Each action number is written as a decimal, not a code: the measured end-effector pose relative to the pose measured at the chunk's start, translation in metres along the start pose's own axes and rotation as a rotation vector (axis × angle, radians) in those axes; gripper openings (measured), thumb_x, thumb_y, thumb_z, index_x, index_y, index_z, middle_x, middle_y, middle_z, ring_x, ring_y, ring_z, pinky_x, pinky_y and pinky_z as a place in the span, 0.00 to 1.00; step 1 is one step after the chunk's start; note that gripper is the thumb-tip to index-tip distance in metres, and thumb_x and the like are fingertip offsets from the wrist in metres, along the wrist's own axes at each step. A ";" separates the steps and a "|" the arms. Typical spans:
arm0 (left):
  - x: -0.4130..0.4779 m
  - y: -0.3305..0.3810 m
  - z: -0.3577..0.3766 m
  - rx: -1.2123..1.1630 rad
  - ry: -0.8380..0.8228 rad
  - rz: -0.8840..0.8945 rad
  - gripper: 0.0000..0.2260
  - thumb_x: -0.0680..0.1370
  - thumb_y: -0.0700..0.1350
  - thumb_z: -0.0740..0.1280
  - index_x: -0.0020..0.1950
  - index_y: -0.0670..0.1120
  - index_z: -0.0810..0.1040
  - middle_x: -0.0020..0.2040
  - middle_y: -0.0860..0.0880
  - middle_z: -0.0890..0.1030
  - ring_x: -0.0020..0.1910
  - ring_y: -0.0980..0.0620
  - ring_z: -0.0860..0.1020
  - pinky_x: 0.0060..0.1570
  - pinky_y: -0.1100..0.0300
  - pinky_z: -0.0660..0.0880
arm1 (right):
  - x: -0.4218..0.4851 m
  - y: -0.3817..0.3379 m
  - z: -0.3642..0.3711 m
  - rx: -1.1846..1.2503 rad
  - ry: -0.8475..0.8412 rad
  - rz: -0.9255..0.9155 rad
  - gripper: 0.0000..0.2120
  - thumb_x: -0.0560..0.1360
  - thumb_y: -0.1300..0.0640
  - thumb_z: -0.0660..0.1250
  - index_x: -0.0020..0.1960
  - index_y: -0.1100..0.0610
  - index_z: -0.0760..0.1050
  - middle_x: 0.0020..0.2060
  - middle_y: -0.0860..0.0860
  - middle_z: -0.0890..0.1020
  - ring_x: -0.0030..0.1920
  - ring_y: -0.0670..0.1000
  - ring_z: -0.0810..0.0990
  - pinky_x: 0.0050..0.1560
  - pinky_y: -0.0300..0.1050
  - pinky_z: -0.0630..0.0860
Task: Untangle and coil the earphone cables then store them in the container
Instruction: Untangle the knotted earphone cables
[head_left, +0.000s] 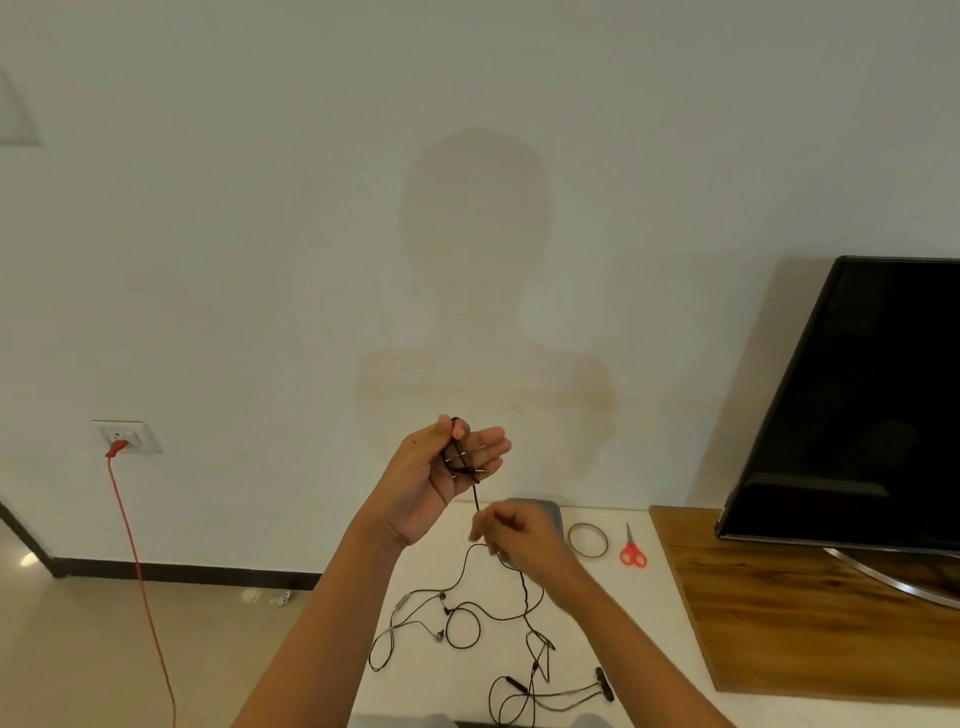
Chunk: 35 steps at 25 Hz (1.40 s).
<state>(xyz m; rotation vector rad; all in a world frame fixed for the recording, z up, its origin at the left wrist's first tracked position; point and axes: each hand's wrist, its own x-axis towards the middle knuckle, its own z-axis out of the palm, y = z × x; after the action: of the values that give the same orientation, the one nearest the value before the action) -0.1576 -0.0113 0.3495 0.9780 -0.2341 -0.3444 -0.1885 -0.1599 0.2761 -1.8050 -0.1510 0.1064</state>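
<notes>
The left hand (457, 462) is raised with the palm up. Its thumb pins a small coil of the thin black earphone cable (476, 499) against the nearly straight fingers, I think so that the loops do not slip. Lower, the right hand (511, 530) pinches the same cable, probably to feed it taut. The rest of the cable trails on the white table (623, 623), near a grey-wired earphone (401, 605). The grey container (545, 509) stands just behind the right hand.
</notes>
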 end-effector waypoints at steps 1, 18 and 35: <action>0.002 0.000 -0.003 0.034 0.013 0.014 0.16 0.83 0.47 0.53 0.39 0.43 0.70 0.49 0.36 0.84 0.55 0.40 0.81 0.55 0.46 0.79 | -0.009 0.001 0.004 -0.034 -0.028 -0.019 0.11 0.78 0.60 0.63 0.39 0.57 0.81 0.35 0.43 0.82 0.31 0.42 0.73 0.33 0.34 0.69; -0.013 -0.011 0.000 0.239 -0.166 -0.160 0.13 0.81 0.45 0.56 0.40 0.41 0.72 0.35 0.44 0.79 0.37 0.47 0.80 0.60 0.39 0.74 | 0.049 -0.029 -0.047 -0.141 0.194 -0.172 0.10 0.76 0.54 0.67 0.37 0.48 0.81 0.34 0.46 0.83 0.36 0.46 0.78 0.42 0.44 0.73; -0.002 -0.025 -0.038 0.729 -0.061 -0.133 0.15 0.84 0.45 0.55 0.43 0.44 0.78 0.50 0.45 0.85 0.57 0.49 0.80 0.50 0.53 0.68 | -0.005 -0.093 -0.038 -0.194 0.231 -0.284 0.18 0.77 0.53 0.65 0.30 0.55 0.73 0.23 0.50 0.69 0.25 0.43 0.64 0.30 0.37 0.63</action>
<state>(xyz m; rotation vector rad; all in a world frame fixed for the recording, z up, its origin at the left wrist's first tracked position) -0.1511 0.0061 0.3075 1.7085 -0.3619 -0.4207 -0.1922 -0.1752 0.3755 -1.9536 -0.2576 -0.3273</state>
